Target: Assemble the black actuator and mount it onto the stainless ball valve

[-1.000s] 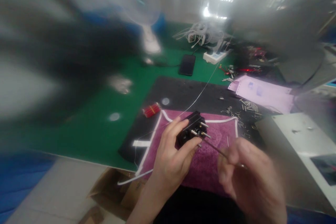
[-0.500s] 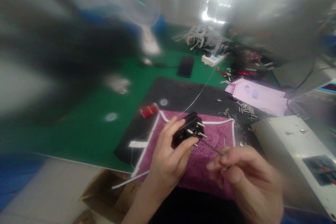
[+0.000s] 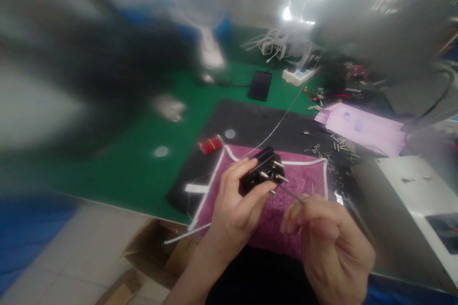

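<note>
Green counter (image 3: 143, 167) lay beyond; left hand (image 3: 234, 202) clamped a black pin-studded block (image 3: 264, 164); right hand (image 3: 332, 236), freshly curled, gripped a thin dark rod (image 3: 291, 194), probably turning it.

Your left hand (image 3: 236, 202) grips a black block (image 3: 267, 162) with metal posts (image 3: 282, 178) above purple cloth (image 3: 302, 174); your right hand (image 3: 334, 243) holds a thin rod (image 3: 291, 194) toward the block.

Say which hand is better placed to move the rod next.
Right, probably: the right hand holds the thin rod, which points toward the black block with metal posts. The left hand is taken up gripping that block.
</note>
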{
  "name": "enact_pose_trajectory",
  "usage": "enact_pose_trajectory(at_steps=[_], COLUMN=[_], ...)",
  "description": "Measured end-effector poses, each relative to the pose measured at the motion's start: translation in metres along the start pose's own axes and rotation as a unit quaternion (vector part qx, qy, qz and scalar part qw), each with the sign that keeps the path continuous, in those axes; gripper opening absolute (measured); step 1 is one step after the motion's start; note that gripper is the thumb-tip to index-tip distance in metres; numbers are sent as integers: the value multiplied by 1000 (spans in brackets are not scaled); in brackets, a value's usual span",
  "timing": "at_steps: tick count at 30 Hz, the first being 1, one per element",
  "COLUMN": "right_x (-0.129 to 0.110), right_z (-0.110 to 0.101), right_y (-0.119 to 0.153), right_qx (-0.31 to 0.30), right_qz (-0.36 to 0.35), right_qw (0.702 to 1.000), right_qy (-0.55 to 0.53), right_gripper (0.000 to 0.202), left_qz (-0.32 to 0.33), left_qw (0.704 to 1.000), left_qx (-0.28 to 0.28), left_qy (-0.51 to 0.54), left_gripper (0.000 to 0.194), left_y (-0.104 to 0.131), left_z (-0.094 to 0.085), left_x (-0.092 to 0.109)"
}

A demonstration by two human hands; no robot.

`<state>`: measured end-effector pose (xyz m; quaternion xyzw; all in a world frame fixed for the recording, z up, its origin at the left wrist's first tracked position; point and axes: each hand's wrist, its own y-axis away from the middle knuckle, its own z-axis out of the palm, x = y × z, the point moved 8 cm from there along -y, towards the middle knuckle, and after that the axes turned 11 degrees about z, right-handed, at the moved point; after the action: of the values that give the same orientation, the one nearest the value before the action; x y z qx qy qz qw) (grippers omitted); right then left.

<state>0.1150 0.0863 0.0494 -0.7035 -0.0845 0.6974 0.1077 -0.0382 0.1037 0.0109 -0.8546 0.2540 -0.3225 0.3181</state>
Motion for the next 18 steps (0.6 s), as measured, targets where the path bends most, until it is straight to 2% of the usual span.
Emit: enact_pose_trajectory(at_steps=[3,6,8,11,14,18], right_x=[-14,-27,-24,-15,-12,-9], right_z=[-7,-27,-33,-30,-22,-15], right_y=[-6,-4,0,7,11,9], right_qx=[-55,-44,-30,1,24,13], right_qz=[6,-15,2,21,8,13], right_qw=[998,999,1000,1000,999,999], right_qy=[29,9,3,-9,-28,-27], right_gripper=[18,23,27,28,27,27], left_qz=[-12,-35,-51,-68,-70,-61], left_qw=[1000,999,998,996,996,997], left_qx=[2,-3,-1,10,12,4], left_qy=[8,24,37,50,54,47], left_gripper=[29,27,27,26,25,26], left_y=[1,2,2,2,2,2], left_z=[0,2,1,0,-1,-1], left_x=[-3,-9,-13,-18,-19,-15])
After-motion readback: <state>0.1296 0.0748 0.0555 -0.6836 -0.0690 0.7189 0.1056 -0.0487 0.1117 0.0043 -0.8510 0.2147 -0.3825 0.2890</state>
